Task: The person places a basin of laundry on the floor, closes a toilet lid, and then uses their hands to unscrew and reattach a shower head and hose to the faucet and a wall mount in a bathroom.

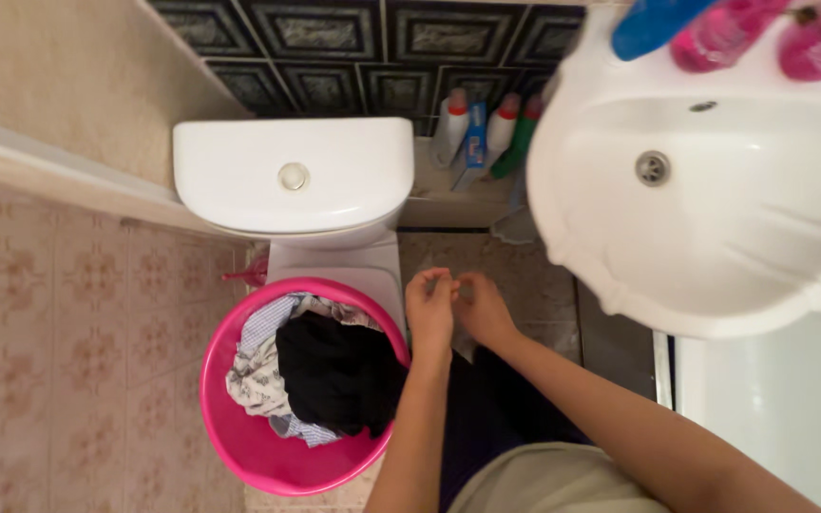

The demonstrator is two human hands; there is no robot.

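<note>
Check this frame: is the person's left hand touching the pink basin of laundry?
Apart. In the head view the left hand is raised beside the pink basin, fingertips meeting the right hand; toilet and floor show between hand and rim.

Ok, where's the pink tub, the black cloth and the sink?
pink tub [268,461]: head view, bare inner wall near the front rim.
black cloth [334,375]: head view, middle of the heap.
sink [762,237]: head view, bare white bowl.

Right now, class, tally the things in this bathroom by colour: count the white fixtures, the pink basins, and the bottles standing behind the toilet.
White fixtures: 2, the toilet and the sink
Pink basins: 1, the laundry basin
Bottles behind the toilet: 4
Total: 7
</note>
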